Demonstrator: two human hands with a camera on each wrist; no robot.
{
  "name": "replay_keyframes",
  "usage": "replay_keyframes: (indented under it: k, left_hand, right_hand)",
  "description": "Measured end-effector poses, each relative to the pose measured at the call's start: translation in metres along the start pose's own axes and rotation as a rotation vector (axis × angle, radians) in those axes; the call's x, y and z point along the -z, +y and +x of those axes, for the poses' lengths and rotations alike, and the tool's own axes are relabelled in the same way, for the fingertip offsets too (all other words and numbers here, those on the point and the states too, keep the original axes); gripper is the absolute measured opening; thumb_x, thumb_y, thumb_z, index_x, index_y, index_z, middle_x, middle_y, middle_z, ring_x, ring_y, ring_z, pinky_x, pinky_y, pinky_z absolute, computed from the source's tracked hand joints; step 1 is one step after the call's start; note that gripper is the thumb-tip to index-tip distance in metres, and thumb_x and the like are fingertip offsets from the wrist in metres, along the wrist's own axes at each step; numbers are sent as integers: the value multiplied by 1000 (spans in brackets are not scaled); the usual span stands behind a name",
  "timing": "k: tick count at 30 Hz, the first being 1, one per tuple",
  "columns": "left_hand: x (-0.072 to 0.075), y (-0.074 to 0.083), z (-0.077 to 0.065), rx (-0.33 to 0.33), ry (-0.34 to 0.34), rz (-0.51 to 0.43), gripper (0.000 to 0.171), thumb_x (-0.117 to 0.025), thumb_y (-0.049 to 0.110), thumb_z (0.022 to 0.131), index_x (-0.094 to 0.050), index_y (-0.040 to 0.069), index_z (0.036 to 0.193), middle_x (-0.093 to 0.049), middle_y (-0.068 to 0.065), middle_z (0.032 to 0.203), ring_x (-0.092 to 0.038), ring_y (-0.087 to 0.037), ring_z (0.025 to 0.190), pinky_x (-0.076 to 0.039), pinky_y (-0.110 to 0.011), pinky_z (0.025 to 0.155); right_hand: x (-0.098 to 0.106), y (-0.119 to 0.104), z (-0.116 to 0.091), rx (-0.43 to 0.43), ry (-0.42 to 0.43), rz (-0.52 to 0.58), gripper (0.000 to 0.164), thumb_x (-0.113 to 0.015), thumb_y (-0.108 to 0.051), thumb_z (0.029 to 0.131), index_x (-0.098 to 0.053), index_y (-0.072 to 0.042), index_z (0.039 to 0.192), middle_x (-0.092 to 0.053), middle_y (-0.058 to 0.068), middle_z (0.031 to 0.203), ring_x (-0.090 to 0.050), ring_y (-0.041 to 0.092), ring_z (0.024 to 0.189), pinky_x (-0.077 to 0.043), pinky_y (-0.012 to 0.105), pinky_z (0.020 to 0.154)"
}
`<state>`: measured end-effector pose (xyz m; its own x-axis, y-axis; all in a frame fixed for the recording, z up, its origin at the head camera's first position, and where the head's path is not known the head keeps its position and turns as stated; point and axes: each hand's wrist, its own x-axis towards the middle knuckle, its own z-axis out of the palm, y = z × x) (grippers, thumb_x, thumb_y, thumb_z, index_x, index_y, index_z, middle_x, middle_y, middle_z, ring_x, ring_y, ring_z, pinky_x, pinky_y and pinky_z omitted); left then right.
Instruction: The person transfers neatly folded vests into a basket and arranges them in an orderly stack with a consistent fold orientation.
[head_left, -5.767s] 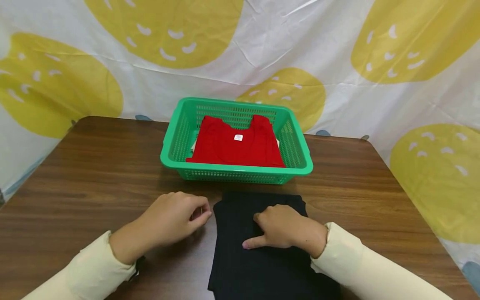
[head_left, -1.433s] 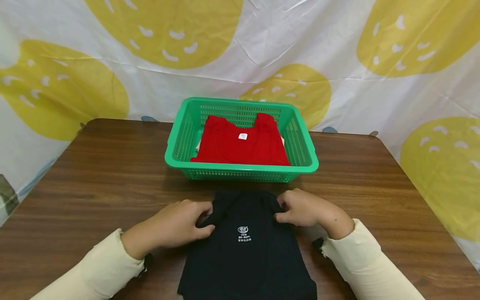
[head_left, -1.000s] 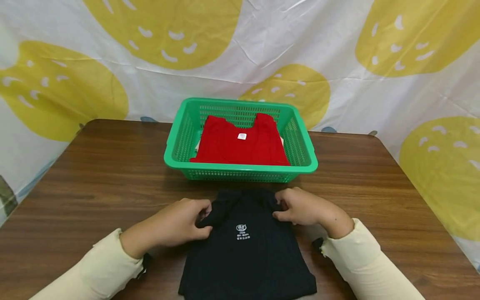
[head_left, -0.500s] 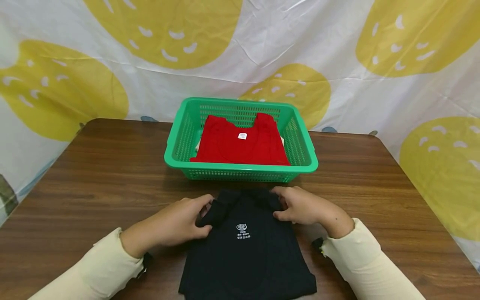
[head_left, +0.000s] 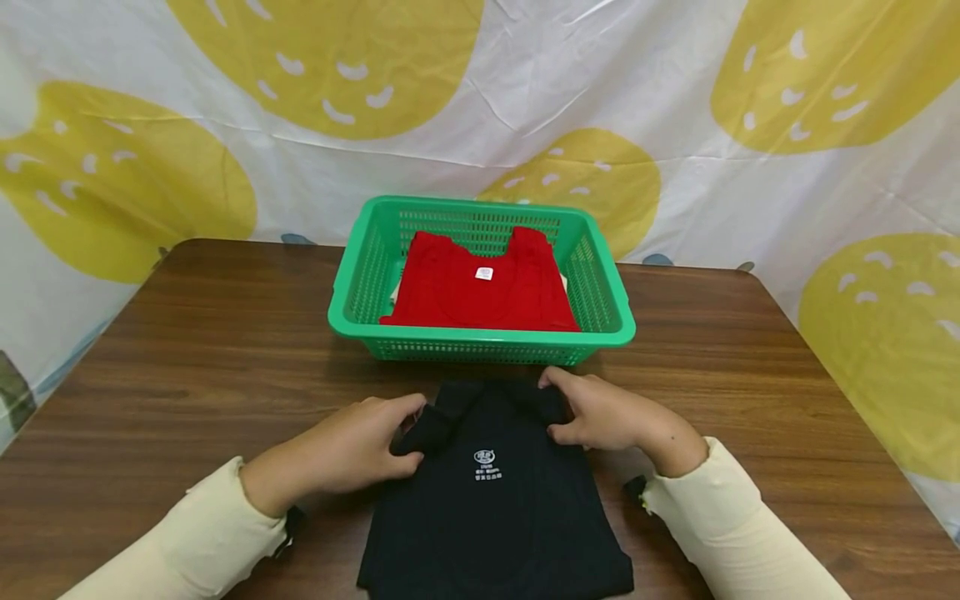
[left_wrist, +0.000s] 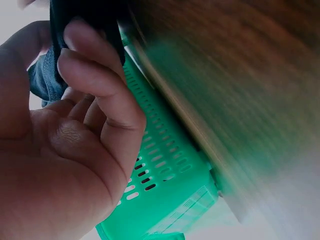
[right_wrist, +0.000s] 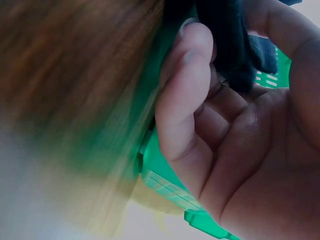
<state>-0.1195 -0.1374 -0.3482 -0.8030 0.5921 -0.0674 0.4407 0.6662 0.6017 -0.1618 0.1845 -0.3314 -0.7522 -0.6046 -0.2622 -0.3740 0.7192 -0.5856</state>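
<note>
A black tank top (head_left: 491,525), folded flat with a white printed logo near its neckline, lies on the table at the bottom middle of the head view. My left hand (head_left: 348,446) grips its upper left shoulder part, thumb on the near side. On the upper right shoulder, my right hand (head_left: 611,417) holds the cloth between thumb and fingers. Dark fabric (left_wrist: 47,75) shows between thumb and curled fingers in the left wrist view. In the right wrist view the cloth (right_wrist: 225,40) likewise passes between the fingers and thumb.
Just beyond the black top stands a green plastic basket (head_left: 480,335). Inside it lies a folded red tank top (head_left: 487,300) with a white label, over some pale cloth. A brown wooden table (head_left: 225,350) carries everything; a white and yellow patterned curtain (head_left: 555,92) hangs behind.
Several seconds ago the black top showed no logo and only my right hand lay on it; now the logo shows and both hands hold its shoulders. Lately the right fingers shifted slightly up the edge.
</note>
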Motion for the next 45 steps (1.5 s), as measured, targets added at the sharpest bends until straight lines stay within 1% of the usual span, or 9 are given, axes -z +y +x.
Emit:
replay_keyframes:
  k: [8, 11, 20, 26, 31, 36, 40, 42, 45]
  left_hand:
    - [0, 0, -1, -1, 0, 8, 26, -74, 19, 88, -57, 21, 107, -64, 13, 84, -58, -5, 73, -50, -27, 70]
    - [0, 0, -1, -2, 3, 7, 28, -75, 20, 88, -57, 20, 110, -66, 13, 88, -61, -4, 78, -51, -28, 72]
    - [1, -1, 0, 2, 5, 53, 28, -77, 30, 87, -63, 19, 109, -65, 11, 88, -61, -4, 81, -51, -29, 72]
    - [1, 0, -1, 48, -15, 102, 27, -79, 39, 84, -67, 22, 101, -66, 11, 87, -62, -7, 83, -52, -34, 73]
    - [0, 0, -3, 88, -25, 121, 33, -82, 43, 80, -68, 20, 99, -66, 9, 87, -63, -11, 84, -52, -37, 73]
    - [1, 0, -3, 95, -41, 116, 28, -83, 39, 79, -65, 20, 89, -61, 9, 79, -58, -10, 76, -48, -35, 67]
    - [1, 2, -2, 120, -86, 104, 28, -81, 37, 81, -63, 16, 81, -59, 4, 73, -54, -13, 68, -45, -34, 62]
    - [1, 3, -2, 125, -99, 106, 29, -80, 36, 80, -62, 14, 77, -58, 3, 70, -52, -14, 64, -45, -34, 60]
    - [2, 4, -3, 113, -108, 105, 31, -78, 34, 81, -60, 13, 67, -55, 3, 63, -48, -13, 58, -44, -32, 56]
  right_hand:
    - [0, 1, 4, 65, 27, 3, 26, -72, -13, 88, -56, -7, 107, -56, -2, 72, -55, 11, 57, -49, 26, 60]
    - [0, 2, 4, 68, 9, 26, 20, -73, -17, 90, -56, -9, 97, -56, -2, 69, -57, 12, 54, -51, 27, 59]
    - [2, 0, -2, -27, -68, 21, 30, -74, -27, 90, -53, -8, 80, -57, 2, 55, -55, 12, 45, -48, 26, 53]
    - [1, -4, -3, -84, -145, 27, 28, -79, -27, 84, -58, -9, 82, -56, -1, 54, -54, 10, 44, -47, 25, 49]
    - [-1, -4, -2, -81, -165, 9, 25, -82, -25, 82, -62, -10, 83, -55, -4, 54, -53, 8, 44, -47, 24, 49]
    - [0, -6, -4, -46, -169, 17, 20, -80, -22, 84, -65, -11, 91, -59, -4, 60, -57, 10, 46, -51, 26, 52]
    - [0, -9, -9, -5, -195, 48, 17, -74, -21, 89, -65, -12, 99, -63, -4, 67, -62, 15, 50, -54, 29, 55]
    - [0, -10, -11, 22, -203, 85, 17, -71, -20, 91, -64, -11, 103, -66, -4, 73, -64, 15, 53, -55, 30, 56]
    - [0, -9, -12, 105, -173, 94, 19, -67, -19, 93, -64, -11, 110, -68, -5, 84, -65, 10, 68, -57, 28, 67]
